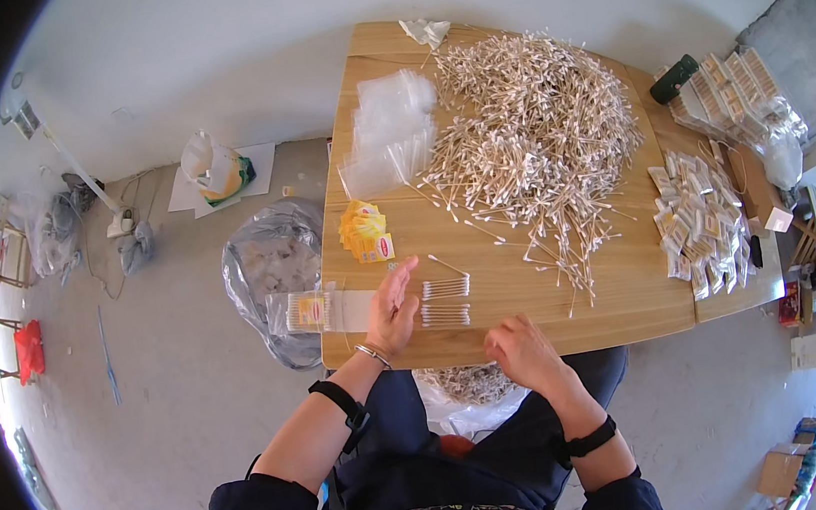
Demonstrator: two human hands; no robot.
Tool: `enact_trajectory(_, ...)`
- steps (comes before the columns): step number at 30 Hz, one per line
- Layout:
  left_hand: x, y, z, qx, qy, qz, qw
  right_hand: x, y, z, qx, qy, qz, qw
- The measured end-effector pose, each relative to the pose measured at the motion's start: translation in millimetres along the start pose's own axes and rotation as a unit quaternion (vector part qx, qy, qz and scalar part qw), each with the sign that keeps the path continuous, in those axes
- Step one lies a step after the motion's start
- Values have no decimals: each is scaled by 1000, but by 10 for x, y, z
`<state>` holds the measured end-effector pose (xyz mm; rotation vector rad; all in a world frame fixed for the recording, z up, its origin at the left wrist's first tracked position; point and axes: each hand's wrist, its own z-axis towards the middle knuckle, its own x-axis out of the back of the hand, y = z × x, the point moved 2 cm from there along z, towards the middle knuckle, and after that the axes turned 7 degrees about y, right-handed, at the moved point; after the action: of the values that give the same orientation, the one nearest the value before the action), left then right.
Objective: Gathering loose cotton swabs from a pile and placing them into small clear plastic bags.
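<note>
My left hand [393, 309] rests on the table with its fingers stretched out, beside two small rows of cotton swabs [445, 301]. One loose swab [449, 266] lies slantwise just beyond the rows. To the left of that hand, a clear bag of swabs with a yellow card [311, 311] reaches over the table's left edge. My right hand [528, 351] is at the front edge with its fingers curled in; whatever they may hold is hidden. A fan of yellow cards [365, 232] lies beyond my left hand.
A big heap of cotton swabs [545, 129] covers the table's far middle. Flat clear bags [388, 126] lie to its left. Filled packets [701, 222] are piled on the right. A plastic-lined bin [273, 260] stands left of the table; a bag of swabs [465, 383] sits below its front edge.
</note>
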<state>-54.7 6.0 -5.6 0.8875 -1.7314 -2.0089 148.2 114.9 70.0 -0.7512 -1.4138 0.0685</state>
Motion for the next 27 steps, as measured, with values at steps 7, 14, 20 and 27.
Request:
enact_trajectory(7,-11,1,-1,-9,7,-10,1000,-176,24,895,-41,199,17,979)
enact_trajectory(14,-45,53,-24,4,30,-36,999,-374,-42,990,-25,205,-17,978)
enact_trajectory(20,-118,158,-18,28,76,-47,996,-421,-42,798,-2,185,38,982)
enact_trajectory(27,-309,153,-114,-22,96,55,994,-660,64,666,-100,353,420,830)
